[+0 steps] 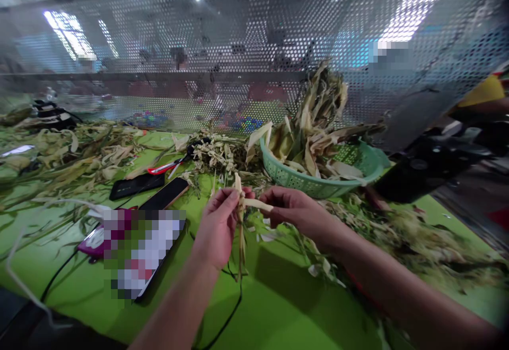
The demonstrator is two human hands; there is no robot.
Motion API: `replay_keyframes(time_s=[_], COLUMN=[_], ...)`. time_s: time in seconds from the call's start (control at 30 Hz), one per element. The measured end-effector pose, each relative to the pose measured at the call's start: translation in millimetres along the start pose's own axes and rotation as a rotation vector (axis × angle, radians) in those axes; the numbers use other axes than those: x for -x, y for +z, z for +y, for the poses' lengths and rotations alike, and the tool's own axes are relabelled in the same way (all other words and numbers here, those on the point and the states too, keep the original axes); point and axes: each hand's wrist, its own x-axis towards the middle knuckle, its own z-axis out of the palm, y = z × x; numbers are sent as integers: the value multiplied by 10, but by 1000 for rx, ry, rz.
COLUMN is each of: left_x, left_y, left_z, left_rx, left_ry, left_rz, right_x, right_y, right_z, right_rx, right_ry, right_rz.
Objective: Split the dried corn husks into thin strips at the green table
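Note:
My left hand (219,222) is closed round an upright bundle of dried corn husk strips (242,238), held over the green table. The bundle's upper tip shows above my thumb, and its thin ends hang below the hand. A pale flat husk strip (257,204) runs sideways from the bundle's middle to my right hand (296,209). That strip is pinched between my right thumb and fingers. Where strip and bundle meet is partly covered by my left fingers.
Beyond my hands stands a green basket (306,183) of dry husks. Phones (165,196), a red cutter (165,168), a blurred-out screen (149,254) and cables lie left on the green table (294,307). Husk scraps (421,249) lie right. A perforated metal screen (238,37) rises behind.

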Motion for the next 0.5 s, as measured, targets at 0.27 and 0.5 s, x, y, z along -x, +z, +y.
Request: replay_keyframes(time_s=[0.27, 0.5], left_x=[-41, 26], left_y=[-54, 0], left_z=[25, -29], left_rx=[-90, -152], left_ry=[5, -128], left_rz=[74, -66], right_x=[-26, 33], right_y=[-270, -216], right_z=[2, -43], right_rx=[526, 698], right_ry=[-216, -292], right_rz=[226, 305])
